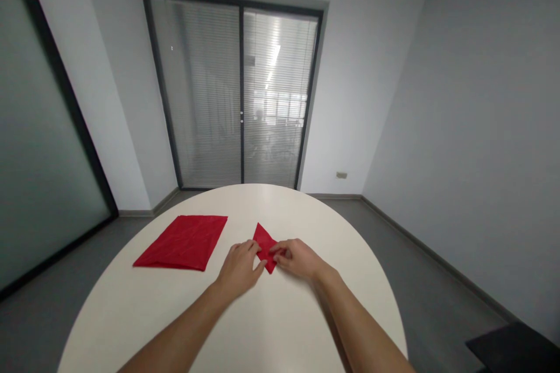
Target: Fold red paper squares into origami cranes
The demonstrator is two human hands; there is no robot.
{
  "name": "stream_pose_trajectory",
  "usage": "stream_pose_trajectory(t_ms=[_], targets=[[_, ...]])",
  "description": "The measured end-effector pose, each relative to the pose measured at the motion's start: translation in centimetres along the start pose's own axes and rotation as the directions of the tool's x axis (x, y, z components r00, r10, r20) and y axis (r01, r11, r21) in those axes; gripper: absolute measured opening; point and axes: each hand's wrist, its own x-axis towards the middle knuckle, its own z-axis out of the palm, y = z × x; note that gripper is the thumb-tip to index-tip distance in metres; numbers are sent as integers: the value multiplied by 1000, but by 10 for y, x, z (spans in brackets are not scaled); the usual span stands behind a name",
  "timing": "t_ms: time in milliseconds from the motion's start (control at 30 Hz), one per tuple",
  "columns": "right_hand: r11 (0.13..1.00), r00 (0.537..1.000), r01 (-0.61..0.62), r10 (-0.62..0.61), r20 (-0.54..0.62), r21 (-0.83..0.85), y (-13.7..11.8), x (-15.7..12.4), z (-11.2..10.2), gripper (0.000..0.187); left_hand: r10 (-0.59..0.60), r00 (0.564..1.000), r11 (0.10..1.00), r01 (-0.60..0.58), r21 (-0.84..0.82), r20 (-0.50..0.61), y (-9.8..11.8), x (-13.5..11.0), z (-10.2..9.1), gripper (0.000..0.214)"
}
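Observation:
A small red folded sheet (264, 243), pointed at its top and bottom, lies on the table between my hands; I cannot tell whether it is paper or thin cloth. My left hand (240, 268) holds its left side, with the fingertips on the upper left edge and the thumb near the lower left. At its right side, my right hand (297, 257) has curled fingers and pinches the edge. Fingertips cover both side corners. Left of my hands rests a larger, flat red sheet (186, 240) with creases across it and what look like layered edges.
The round cream-white table (271, 326) has its curved far edge near a glazed double door with blinds (240, 93). Grey floor surrounds it. A dark flat object (516, 347) stands low at the right, apart from the table.

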Motion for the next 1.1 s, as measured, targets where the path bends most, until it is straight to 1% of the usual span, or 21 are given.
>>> stream_pose_trajectory(t_ms=[100, 167, 233, 367, 433, 533, 600, 700, 800, 967, 1100], targets=[[993, 984, -90, 77, -160, -78, 11, 0, 1, 32, -39, 999, 999, 39, 2, -17, 3, 1, 0, 24], [984, 968, -153, 132, -212, -87, 17, 1, 3, 36, -49, 998, 999, 49, 7, -28, 4, 1, 2, 29], [983, 966, -167, 149, -209, -73, 21, 1, 4, 39, -38, 999, 999, 38, 4, -25, 4, 1, 4, 33], [989, 973, -138, 128, -191, -43, 22, 3, 6, 37, -2, 1000, 1000, 2, -30, -4, 2, -1, 5, 37], [994, 978, -105, 100, -185, -14, 24, 3, 5, 42, 17, 1000, 999, -17, -47, 7, 0, -2, 5, 37], [996, 983, -38, 52, -176, 79, 29, 1, 3, 54, 45, 999, 997, -43, -65, 20, -1, -2, 4, 36], [990, 985, -15, 39, -170, 137, 33, 0, 2, 56, 54, 998, 996, -52, -76, 23, -2, -2, 4, 34], [985, 987, -9, 36, -154, 170, 40, 0, 3, 49, 96, 994, 991, -91, -100, 51, -7, -3, 3, 35], [988, 991, 11, 10, -135, 151, 40, 1, 4, 40, 154, 984, 981, -141, -133, 92, -13, -4, 0, 37], [993, 989, 94, -85, -120, 69, 26, 0, 0, 27, 202, 972, 966, -176, -190, 123, -18, -5, -6, 40], [995, 986, 96, -91, -143, 29, 19, -2, -1, 14, 208, 965, 963, -175, -204, 157, -17, -5, -10, 39]])
